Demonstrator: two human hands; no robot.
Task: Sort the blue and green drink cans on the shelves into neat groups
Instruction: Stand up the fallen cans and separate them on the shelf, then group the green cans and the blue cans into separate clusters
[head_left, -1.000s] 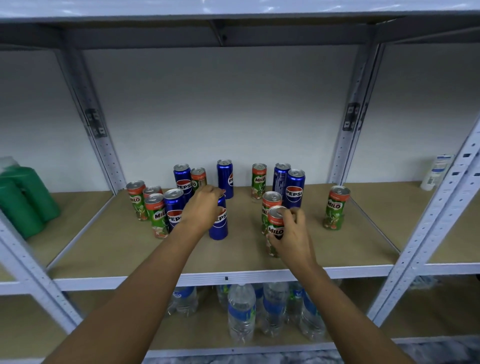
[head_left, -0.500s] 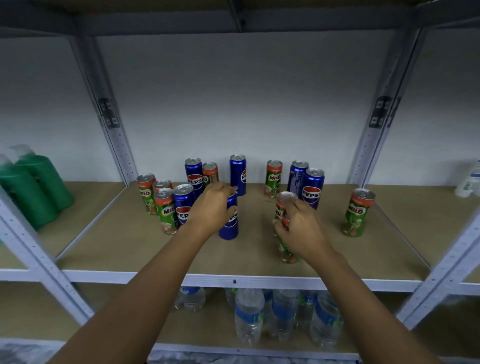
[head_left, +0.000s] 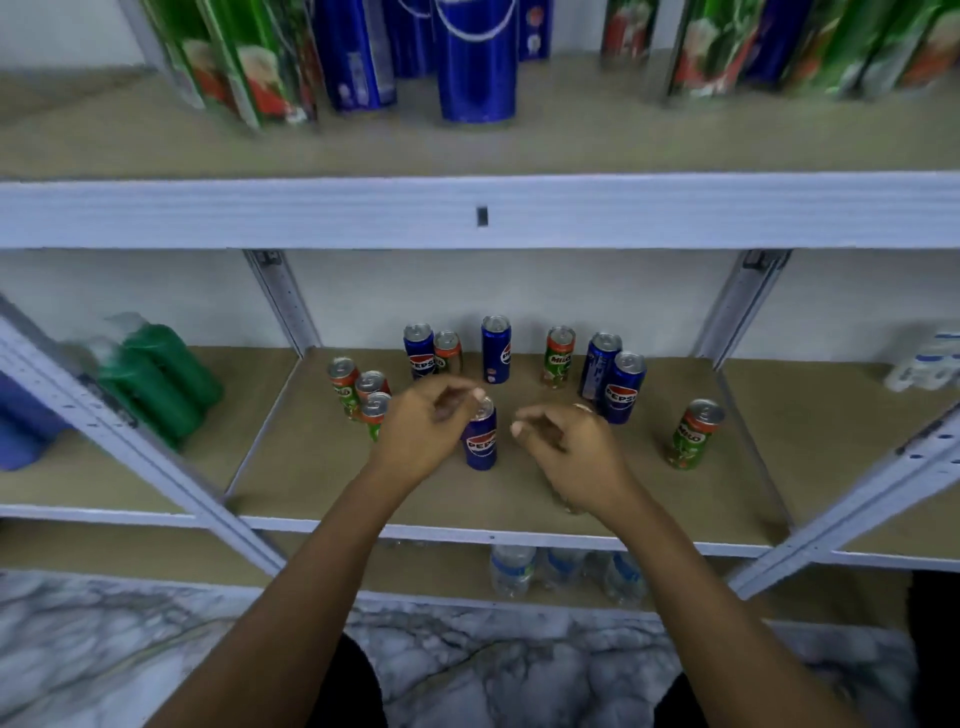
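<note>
Shelf board (head_left: 322, 467), blue can (head_left: 480, 436) upright, top upward

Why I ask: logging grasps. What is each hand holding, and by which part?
Left hand pinches the blue can at its top rim. Right hand seems wrapped round a mostly hidden can.

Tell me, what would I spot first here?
Two hands in the middle: the left hand touches the top of a blue can, and the right hand hovers beside it. Blue and green cans stand mixed behind them, and one green can stands alone at right.
</note>
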